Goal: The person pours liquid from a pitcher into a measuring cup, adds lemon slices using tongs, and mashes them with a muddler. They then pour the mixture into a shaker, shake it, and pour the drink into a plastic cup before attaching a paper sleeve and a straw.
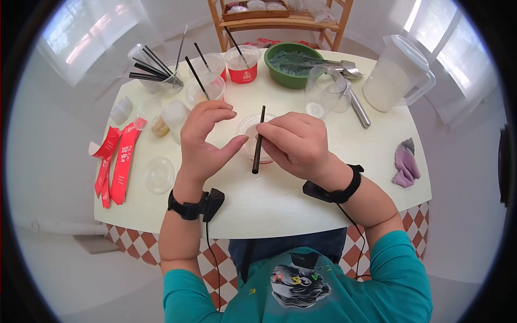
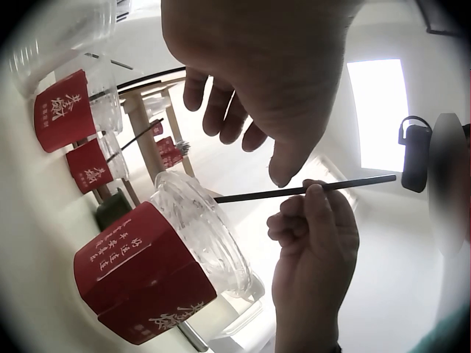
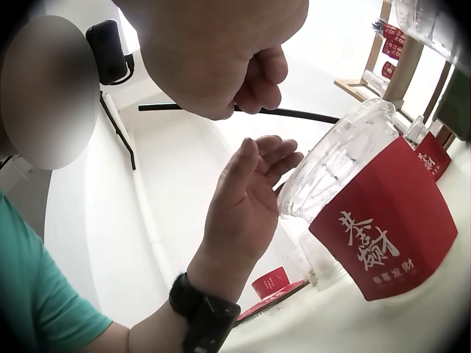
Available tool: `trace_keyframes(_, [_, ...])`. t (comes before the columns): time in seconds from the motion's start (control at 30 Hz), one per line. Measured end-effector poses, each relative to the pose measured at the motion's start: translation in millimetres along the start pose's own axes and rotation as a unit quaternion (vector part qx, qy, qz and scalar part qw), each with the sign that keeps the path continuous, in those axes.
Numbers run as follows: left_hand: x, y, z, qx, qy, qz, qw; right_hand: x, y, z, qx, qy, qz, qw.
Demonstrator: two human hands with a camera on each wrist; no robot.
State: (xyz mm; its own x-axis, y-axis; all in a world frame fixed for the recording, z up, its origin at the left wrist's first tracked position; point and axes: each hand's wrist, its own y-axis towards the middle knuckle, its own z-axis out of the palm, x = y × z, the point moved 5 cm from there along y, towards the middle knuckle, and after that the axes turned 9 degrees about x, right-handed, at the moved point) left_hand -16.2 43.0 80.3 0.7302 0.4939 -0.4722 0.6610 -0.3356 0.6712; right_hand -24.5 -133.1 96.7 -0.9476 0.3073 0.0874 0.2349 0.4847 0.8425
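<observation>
My right hand (image 1: 297, 144) pinches a thin black straw (image 1: 258, 153) between thumb and fingers. The straw slants over a clear plastic cup (image 1: 245, 129) at the middle of the table. A red paper sleeve (image 2: 140, 268) with white characters wraps this cup, and its clear domed lid (image 3: 342, 158) is on top. In the left wrist view the straw's far end overlaps the lid. My left hand (image 1: 204, 141) is held beside the cup with fingers loosely bent and thumb apart, nothing between them.
Several lidded cups with straws (image 1: 243, 63) stand behind. A green bowl (image 1: 292, 78) holds a metal scoop; clear jugs (image 1: 323, 91) and a large pitcher (image 1: 396, 75) are to the right. Red sleeves (image 1: 123, 164), a loose lid (image 1: 160, 175) and spare straws (image 1: 153, 67) lie left; a purple cloth (image 1: 406, 166) lies right.
</observation>
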Motion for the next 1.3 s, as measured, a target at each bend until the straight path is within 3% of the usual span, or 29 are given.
trace_keyframes(0.07, [-17, 1, -6, -0.039, -0.033, 0.050, 0.997, -1, 0, 2, 0.002, -0.010, 0.008, 1.000])
trace_keyframes(0.17, [-44, 1, -3, -0.008, 0.019, 0.107, 0.994, -2, -2, 4, 0.027, -0.027, 0.016, 0.999])
trace_keyframes(0.57, [-69, 6, -8, -0.005, 0.086, 0.127, 0.988, -3, -3, 7, 0.047, 0.023, 0.028, 0.998])
trace_keyframes(0.63, [-71, 7, -26, -0.044, 0.105, 0.112, 0.987, -10, -1, 3, 0.078, 0.030, 0.122, 0.989])
trace_keyframes(0.67, [-70, 7, -40, -0.072, 0.110, 0.107, 0.986, -16, -3, 8, 0.138, 0.050, 0.149, 0.978])
trace_keyframes(0.7, [-67, 6, -55, -0.099, 0.113, 0.103, 0.983, -17, -4, 8, 0.136, 0.055, 0.147, 0.978])
trace_keyframes(0.77, [-47, 6, -88, -0.177, 0.094, 0.056, 0.978, -21, -9, 18, 0.226, 0.034, 0.180, 0.957])
trace_keyframes(0.9, [14, 34, -141, -0.216, 0.086, -0.118, 0.965, -25, -22, 33, 0.312, 0.052, 0.225, 0.922])
trace_keyframes(1.07, [128, 63, -172, -0.169, 0.116, -0.184, 0.961, -27, -23, 37, 0.308, 0.098, 0.210, 0.923])
trace_keyframes(1.1, [134, 67, -172, -0.169, 0.115, -0.182, 0.962, -27, -23, 37, 0.306, 0.096, 0.210, 0.924])
trace_keyframes(1.17, [144, 76, -167, -0.120, 0.331, -0.235, 0.906, -27, -24, 37, 0.309, 0.113, 0.213, 0.920])
trace_keyframes(1.3, [188, 76, -167, -0.078, 0.367, -0.260, 0.890, -28, -25, 36, 0.318, 0.098, 0.202, 0.921])
